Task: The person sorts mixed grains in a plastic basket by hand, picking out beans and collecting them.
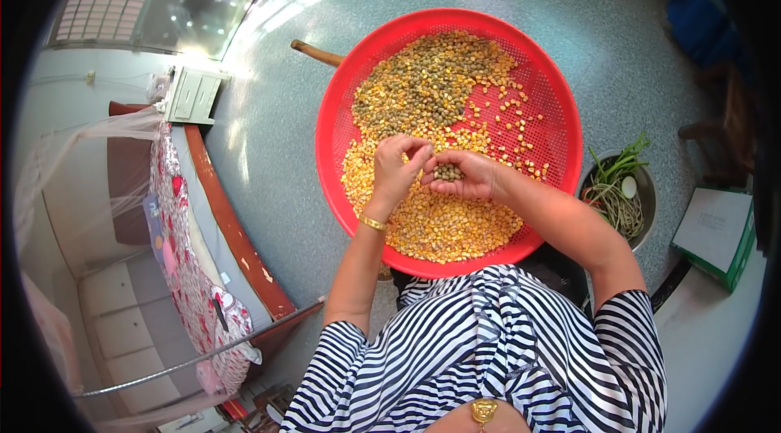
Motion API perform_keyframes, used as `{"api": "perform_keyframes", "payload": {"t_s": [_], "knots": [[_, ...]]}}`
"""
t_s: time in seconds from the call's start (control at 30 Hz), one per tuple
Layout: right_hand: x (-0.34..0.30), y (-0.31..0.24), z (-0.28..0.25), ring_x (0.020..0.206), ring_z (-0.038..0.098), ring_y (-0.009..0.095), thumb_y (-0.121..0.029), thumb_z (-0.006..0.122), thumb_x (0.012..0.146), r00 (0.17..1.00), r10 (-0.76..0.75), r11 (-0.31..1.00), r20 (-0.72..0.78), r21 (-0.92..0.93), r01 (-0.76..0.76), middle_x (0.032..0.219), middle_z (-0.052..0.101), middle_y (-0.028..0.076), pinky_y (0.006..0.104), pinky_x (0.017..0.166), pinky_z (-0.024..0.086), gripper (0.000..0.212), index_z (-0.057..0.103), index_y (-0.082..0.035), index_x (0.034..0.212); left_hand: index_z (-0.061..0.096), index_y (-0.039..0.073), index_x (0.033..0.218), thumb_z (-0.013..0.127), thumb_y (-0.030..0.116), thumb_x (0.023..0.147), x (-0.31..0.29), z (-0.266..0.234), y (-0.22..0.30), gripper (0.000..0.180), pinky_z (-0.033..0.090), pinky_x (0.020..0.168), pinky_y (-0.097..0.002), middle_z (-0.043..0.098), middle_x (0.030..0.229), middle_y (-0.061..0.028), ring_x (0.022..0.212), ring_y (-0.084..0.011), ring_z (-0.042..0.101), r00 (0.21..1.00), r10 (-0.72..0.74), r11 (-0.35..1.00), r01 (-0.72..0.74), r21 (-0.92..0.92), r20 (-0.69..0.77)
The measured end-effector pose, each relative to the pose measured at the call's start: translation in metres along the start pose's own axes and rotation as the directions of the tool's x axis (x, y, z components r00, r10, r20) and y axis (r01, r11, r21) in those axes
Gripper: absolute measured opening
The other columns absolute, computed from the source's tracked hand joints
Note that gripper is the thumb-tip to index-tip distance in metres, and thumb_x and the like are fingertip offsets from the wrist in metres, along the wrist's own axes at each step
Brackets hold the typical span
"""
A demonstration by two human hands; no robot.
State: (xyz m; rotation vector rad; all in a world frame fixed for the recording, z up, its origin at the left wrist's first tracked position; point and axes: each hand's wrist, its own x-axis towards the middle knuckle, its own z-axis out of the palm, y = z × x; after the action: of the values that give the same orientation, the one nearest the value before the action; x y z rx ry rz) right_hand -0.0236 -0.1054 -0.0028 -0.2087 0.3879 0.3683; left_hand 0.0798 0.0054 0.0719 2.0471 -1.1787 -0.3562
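A large round red plastic sieve (pixel 572 136) lies before me, tilted around my lap. Yellow corn kernels (pixel 455 236) cover its near half, and greenish-brown peas or beans (pixel 423 79) mixed with corn lie toward the far left. Over the middle, my right hand (pixel 474 176) is cupped palm up around a small heap of greenish-brown peas (pixel 446 172). My left hand (pixel 399 166), with a gold bracelet (pixel 373 223) at its wrist, is close beside it. Its thumb and forefinger are pinched together near the right fingertips; anything between them is too small to make out.
Right of the sieve stands a metal bowl (pixel 649 209) with green stalks and pale stringy vegetables (pixel 614 189). Beyond it are a green-and-white box (pixel 716 226) and wooden furniture (pixel 724 132). A wooden stick (pixel 316 52) juts out behind the sieve. A bed (pixel 183 246) is at left.
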Motion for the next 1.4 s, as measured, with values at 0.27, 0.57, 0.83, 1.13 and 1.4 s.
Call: {"api": "perform_keyframes", "payload": {"t_s": [0.27, 0.57, 0.83, 1.13, 1.4], "knots": [[-0.003, -0.001, 0.004, 0.081, 0.061, 0.022, -0.016, 0.044, 0.087, 0.999, 0.032, 0.999, 0.016, -0.043, -0.031, 0.090, 0.059, 0.018, 0.0277, 0.072, 0.054, 0.022, 0.055, 0.003, 0.091, 0.065, 0.010, 0.074, 0.060, 0.018, 0.074, 0.028, 0.021, -0.031, 0.009, 0.031, 0.086, -0.0405, 0.059, 0.070, -0.0033, 0.066, -0.0189, 0.056, 0.999, -0.032, 0.967, 0.035, 0.251, -0.017], [-0.002, -0.002, 0.003, 0.084, 0.060, 0.022, -0.015, 0.044, 0.087, 0.999, 0.032, 0.997, 0.012, -0.065, -0.031, 0.090, 0.058, 0.018, 0.0279, 0.073, 0.054, 0.022, 0.055, 0.004, 0.090, 0.065, 0.012, 0.073, 0.061, 0.019, 0.073, 0.034, 0.031, -0.033, 0.008, 0.030, 0.089, -0.0431, 0.058, 0.067, -0.0022, 0.065, -0.0187, 0.056, 0.994, 0.098, 0.881, -0.061, 0.470, -0.055], [-0.001, 0.000, 0.003, 0.072, 0.062, 0.019, -0.020, 0.041, 0.089, 0.999, 0.038, 0.999, 0.000, -0.021, -0.038, 0.089, 0.060, 0.016, 0.0254, 0.066, 0.055, 0.025, 0.053, 0.002, 0.095, 0.062, 0.009, 0.070, 0.065, 0.016, 0.069, 0.014, 0.005, -0.007, 0.008, 0.036, 0.074, -0.0321, 0.057, 0.062, -0.0003, 0.057, -0.0134, 0.053, 0.997, 0.023, 0.966, -0.003, 0.260, -0.075], [0.002, 0.000, 0.000, 0.076, 0.062, 0.022, -0.020, 0.041, 0.089, 0.999, 0.045, 0.999, -0.008, 0.030, -0.045, 0.086, 0.059, 0.017, 0.0276, 0.067, 0.056, 0.025, 0.053, 0.001, 0.089, 0.062, 0.009, 0.074, 0.065, 0.017, 0.072, -0.018, -0.013, 0.023, 0.008, 0.032, 0.084, -0.0346, 0.057, 0.067, 0.0000, 0.059, -0.0140, 0.055, 0.999, 0.018, 0.997, -0.021, 0.076, 0.042], [-0.001, -0.001, 0.004, 0.074, 0.062, 0.022, -0.018, 0.042, 0.088, 0.999, 0.044, 0.999, -0.003, -0.028, -0.044, 0.089, 0.059, 0.019, 0.0263, 0.066, 0.056, 0.024, 0.053, 0.003, 0.090, 0.064, 0.008, 0.074, 0.063, 0.018, 0.073, 0.031, 0.015, -0.012, 0.010, 0.037, 0.073, -0.0316, 0.058, 0.065, -0.0015, 0.059, -0.0146, 0.054, 0.997, 0.053, 0.963, -0.037, 0.268, -0.051]]}}
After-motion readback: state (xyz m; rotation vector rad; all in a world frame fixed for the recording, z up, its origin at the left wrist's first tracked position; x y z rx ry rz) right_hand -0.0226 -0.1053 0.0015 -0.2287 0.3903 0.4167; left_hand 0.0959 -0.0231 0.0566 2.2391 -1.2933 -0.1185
